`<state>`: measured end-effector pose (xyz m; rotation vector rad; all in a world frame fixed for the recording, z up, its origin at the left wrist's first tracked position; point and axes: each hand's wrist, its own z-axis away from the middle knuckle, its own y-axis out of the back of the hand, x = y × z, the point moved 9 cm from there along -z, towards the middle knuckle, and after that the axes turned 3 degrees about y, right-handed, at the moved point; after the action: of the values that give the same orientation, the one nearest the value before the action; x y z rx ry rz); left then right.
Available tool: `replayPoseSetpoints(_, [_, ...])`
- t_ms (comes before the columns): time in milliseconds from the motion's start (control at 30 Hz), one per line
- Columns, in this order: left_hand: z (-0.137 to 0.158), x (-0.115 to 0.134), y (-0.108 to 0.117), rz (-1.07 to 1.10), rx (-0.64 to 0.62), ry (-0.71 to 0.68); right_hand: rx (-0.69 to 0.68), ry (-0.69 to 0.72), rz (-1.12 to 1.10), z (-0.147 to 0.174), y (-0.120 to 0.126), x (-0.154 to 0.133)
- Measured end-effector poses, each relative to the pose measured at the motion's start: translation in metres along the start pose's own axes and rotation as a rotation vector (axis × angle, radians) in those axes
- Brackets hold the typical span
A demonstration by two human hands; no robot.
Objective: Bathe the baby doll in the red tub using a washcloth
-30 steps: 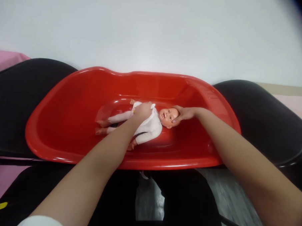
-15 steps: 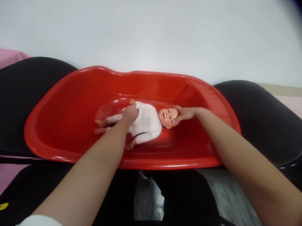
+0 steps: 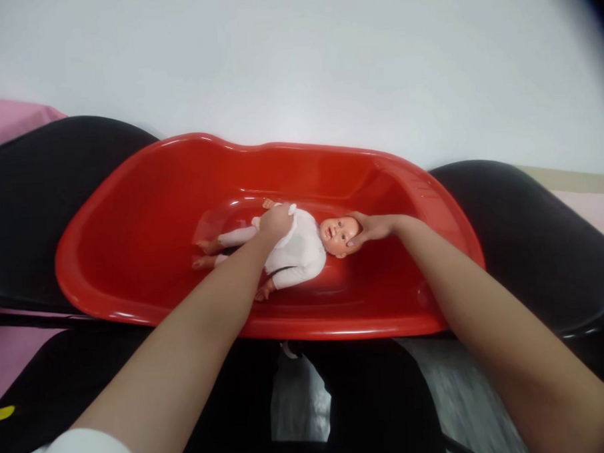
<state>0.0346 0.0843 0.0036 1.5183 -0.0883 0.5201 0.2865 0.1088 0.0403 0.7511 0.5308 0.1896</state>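
Observation:
A baby doll [image 3: 306,250] in white clothing lies on its back in a red baby bathtub [image 3: 126,227], head to the right and feet to the left. My left hand [image 3: 276,224] is closed on a small white cloth [image 3: 292,209] against the doll's chest. Most of the cloth is hidden by the fingers and blends with the white top. At the right, my right hand [image 3: 369,228] grips the crown of the doll's head [image 3: 338,236], thumb on the near side.
Black chair seats [image 3: 55,204] stand left of the tub and at its right end, where another black seat [image 3: 537,243] shows. A white wall [image 3: 295,66] rises behind. Pink fabric [image 3: 12,122] lies at the far left. My dark-clothed legs [image 3: 374,397] are under the tub's near rim.
My left hand has slid with the cloth up the doll's torso, towards its chest. My right hand keeps its hold on the head. The view has shifted slightly.

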Motion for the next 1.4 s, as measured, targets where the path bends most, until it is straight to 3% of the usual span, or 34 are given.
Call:
replayPoseSetpoints(100, [0.005, 0.02, 0.0, -0.024, 0.047, -0.113, -0.006, 0.039, 0.011, 0.0, 0.001, -0.003])
replayPoseSetpoints(200, [0.013, 0.034, -0.002, -0.012, 0.017, -0.194, 0.029, 0.07, 0.042, 0.0, 0.006, -0.007])
replayPoseSetpoints(400, [0.021, 0.042, -0.005, 0.007, -0.053, -0.229, 0.081, 0.068, 0.028, 0.002, 0.01, -0.012])
replayPoseSetpoints(733, [-0.002, -0.013, -0.012, -0.055, -0.035, -0.067, 0.075, 0.029, 0.066, 0.001, 0.009, -0.007])
replayPoseSetpoints(933, [0.009, -0.03, 0.004, -0.139, -0.099, -0.226, 0.12, -0.001, 0.046, 0.004, 0.014, -0.004])
replayPoseSetpoints(1000, [0.01, -0.049, 0.011, -0.192, -0.089, -0.202, 0.173, 0.006, 0.034, 0.008, 0.02, -0.006])
replayPoseSetpoints(1133, [0.007, -0.098, 0.021, -0.251, -0.046, -0.023, 0.318, 0.047, -0.029, 0.02, 0.029, -0.016])
replayPoseSetpoints(1267, [0.01, -0.125, 0.028, -0.187, 0.052, 0.178, 0.508, 0.137, -0.094, 0.052, 0.029, -0.054])
replayPoseSetpoints(1333, [0.012, -0.12, 0.028, -0.15, 0.08, 0.179, 0.527, 0.213, -0.113, 0.078, 0.019, -0.096])
replayPoseSetpoints(1400, [0.012, -0.101, 0.025, -0.12, 0.084, 0.107, 0.468, 0.369, -0.076, 0.113, -0.003, -0.158])
